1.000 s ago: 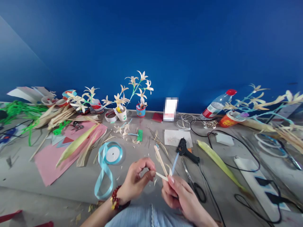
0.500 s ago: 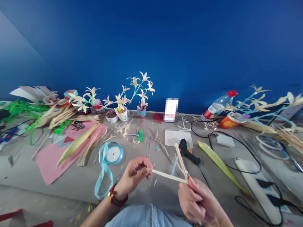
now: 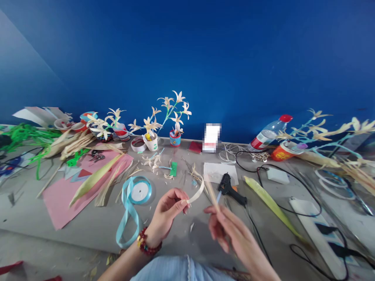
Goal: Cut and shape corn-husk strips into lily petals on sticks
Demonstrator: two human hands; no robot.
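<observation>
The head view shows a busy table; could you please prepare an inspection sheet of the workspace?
Surface: grey table, pale scraps scattered.
Things in hand: curved pale strip; motion-blurred pale piece.
Clutter: ribbon spool, pink paper, glue gun, plastic bottle.
Grips: left hand pinches the curved pale strip; right hand holds the motion-blurred pale piece.
Cables: black cables, plugged into the white power strip.
Surroundings: blue wall behind; other people, nothing seen.

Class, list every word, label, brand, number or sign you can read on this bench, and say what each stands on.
No text reads clearly.
Bottle label: print too small and blurred.
Orange cup: yellow marking, illegible.
White cup: green marks, illegible.
Blue-and-red cup: yellow mark, too small.
Upright white rectangle: pixelated, unreadable.
</observation>
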